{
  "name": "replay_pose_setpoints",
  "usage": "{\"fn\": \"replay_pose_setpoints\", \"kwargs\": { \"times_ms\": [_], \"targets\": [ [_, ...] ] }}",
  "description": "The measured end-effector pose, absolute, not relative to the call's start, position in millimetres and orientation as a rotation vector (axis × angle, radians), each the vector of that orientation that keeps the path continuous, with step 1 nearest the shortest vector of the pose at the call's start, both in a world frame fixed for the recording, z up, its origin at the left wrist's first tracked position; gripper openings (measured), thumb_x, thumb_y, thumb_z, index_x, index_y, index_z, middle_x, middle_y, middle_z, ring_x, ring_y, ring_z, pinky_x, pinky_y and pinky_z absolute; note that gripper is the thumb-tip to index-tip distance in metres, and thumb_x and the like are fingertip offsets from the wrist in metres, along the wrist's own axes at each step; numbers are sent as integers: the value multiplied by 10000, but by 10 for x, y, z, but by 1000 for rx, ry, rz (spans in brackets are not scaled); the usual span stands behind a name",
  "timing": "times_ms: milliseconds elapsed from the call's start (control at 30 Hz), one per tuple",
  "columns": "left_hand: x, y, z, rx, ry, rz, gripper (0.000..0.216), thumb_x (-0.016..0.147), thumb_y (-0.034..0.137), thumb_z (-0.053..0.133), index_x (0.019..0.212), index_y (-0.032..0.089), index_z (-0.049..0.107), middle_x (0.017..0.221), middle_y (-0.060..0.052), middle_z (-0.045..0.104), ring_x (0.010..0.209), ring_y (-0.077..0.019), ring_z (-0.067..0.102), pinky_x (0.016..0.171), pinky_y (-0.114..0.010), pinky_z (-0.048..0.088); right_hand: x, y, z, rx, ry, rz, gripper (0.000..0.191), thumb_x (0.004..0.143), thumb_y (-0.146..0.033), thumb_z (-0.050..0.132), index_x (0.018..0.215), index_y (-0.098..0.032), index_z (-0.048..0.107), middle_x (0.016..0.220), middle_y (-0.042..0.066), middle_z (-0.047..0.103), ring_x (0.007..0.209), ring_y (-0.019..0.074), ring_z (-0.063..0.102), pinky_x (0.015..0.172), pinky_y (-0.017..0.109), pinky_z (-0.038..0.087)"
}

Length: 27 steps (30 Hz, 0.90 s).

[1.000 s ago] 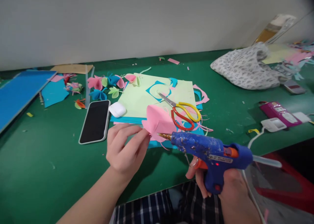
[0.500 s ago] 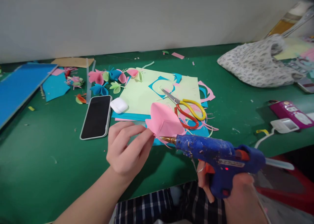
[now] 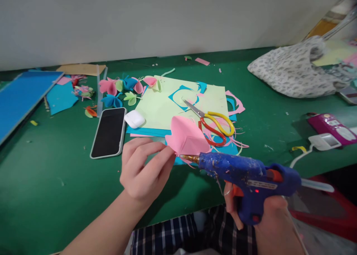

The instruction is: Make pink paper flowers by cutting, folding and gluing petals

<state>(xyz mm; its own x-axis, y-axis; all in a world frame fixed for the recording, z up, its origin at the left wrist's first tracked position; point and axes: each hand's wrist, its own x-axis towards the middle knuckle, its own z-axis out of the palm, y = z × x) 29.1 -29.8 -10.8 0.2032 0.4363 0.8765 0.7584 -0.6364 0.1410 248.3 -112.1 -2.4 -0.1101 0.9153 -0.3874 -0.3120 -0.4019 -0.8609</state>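
Observation:
Between the fingertips of my left hand (image 3: 147,169) is the base of a pink paper flower (image 3: 188,137) with folded petals. My right hand (image 3: 272,214) is wrapped round the handle of a blue hot glue gun (image 3: 237,169), its red light lit and a clear glue stick out of the back. The brass nozzle points left, right at the flower's base; whether it touches the paper I cannot tell. Just behind the flower lie scissors (image 3: 214,126) with one yellow and one red handle, on pale green paper sheets (image 3: 156,106) and paper offcuts.
A phone (image 3: 108,134) and a white earbud case (image 3: 135,119) lie left of the paper. Several small paper flowers (image 3: 108,86) sit behind them. A blue board (image 3: 25,98) is at far left; a patterned cloth bag (image 3: 290,70) and a purple device (image 3: 333,128) are at right.
Almost nothing differs. The view has shifted very slightly; both hands, the pink flower and the glue gun keep nearly the same positions.

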Motion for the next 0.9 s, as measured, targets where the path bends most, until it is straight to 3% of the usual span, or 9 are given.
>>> {"fn": "replay_pose_setpoints", "kwargs": {
  "times_ms": [533,700,900],
  "targets": [
    [285,-311,-121,-2163,-1133,-1394,249,634,37,722,798,198,625,712,-10,601,682,-163,541,606,-321,465,2477,-1080,-31,-1186,-724,1688,646,609,-762,570,842,-164,650,594,38,638,364,81,513,355,186,333],
    [269,-301,-130,-2159,-1116,-1390,263,611,48,751,786,196,622,728,-1,604,688,-158,538,600,-312,468,2523,-1044,-109,-1123,-768,1695,613,591,-749,597,767,-166,661,554,32,635,338,93,534,321,171,322],
    [254,-309,-155,-2168,-1133,-1367,257,665,37,709,823,217,617,740,10,595,704,-151,544,624,-316,474,2625,-1036,-249,-961,-818,1828,636,583,-752,598,845,-180,688,583,61,663,332,140,558,293,200,332]
  ]
}}
